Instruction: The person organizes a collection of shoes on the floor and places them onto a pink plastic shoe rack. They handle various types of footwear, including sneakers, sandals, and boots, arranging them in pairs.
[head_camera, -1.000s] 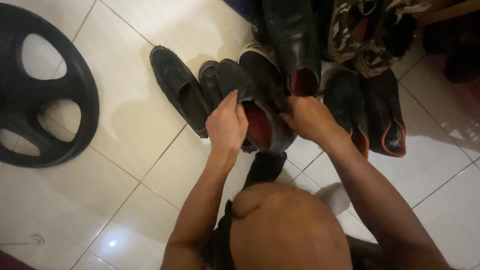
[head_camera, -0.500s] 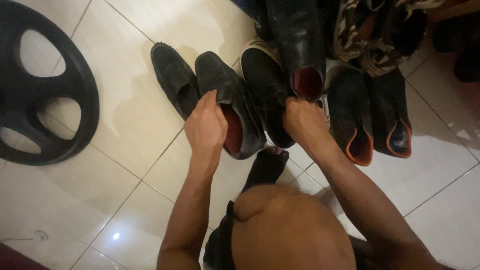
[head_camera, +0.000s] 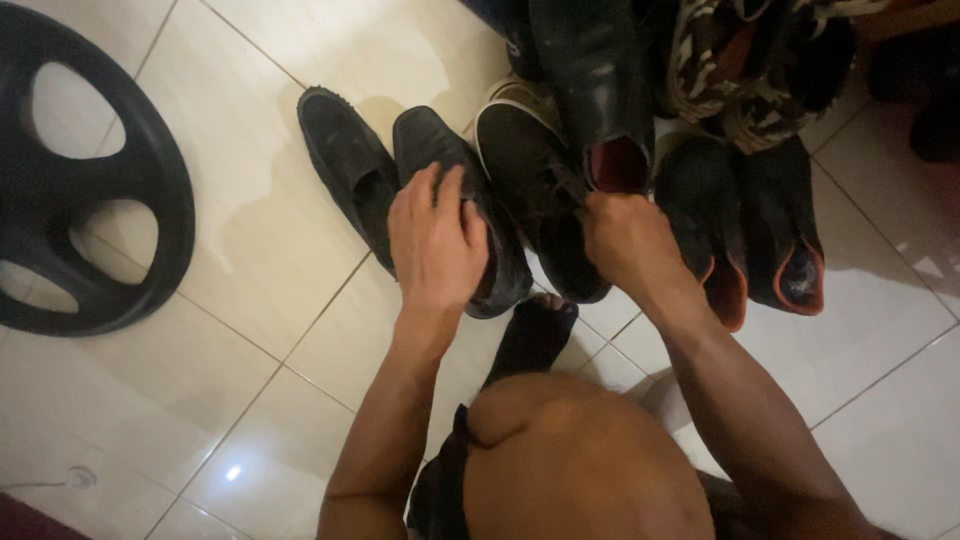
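My left hand (head_camera: 436, 240) lies flat over the opening of a black leather shoe (head_camera: 430, 145) on the tiled floor, fingers spread on top of it. A matching black shoe (head_camera: 345, 160) lies just to its left. My right hand (head_camera: 625, 240) is closed on the heel edge of a black sneaker with a white sole (head_camera: 530, 170), right beside the first shoe. My bent knee (head_camera: 580, 460) fills the bottom middle, and a black-socked foot (head_camera: 532, 335) shows below the shoes.
A tall black boot with red lining (head_camera: 600, 100) lies behind the sneaker. Two dark shoes with orange-trimmed openings (head_camera: 745, 220) sit to the right, camouflage footwear (head_camera: 750, 60) behind them. A large black wheel-shaped ring (head_camera: 120, 180) lies on the cream tiles (head_camera: 240, 330) at left.
The black leather shoe has been set down beside its mate, and my left hand has moved on top of it. My right hand has shifted to the sneaker's heel.
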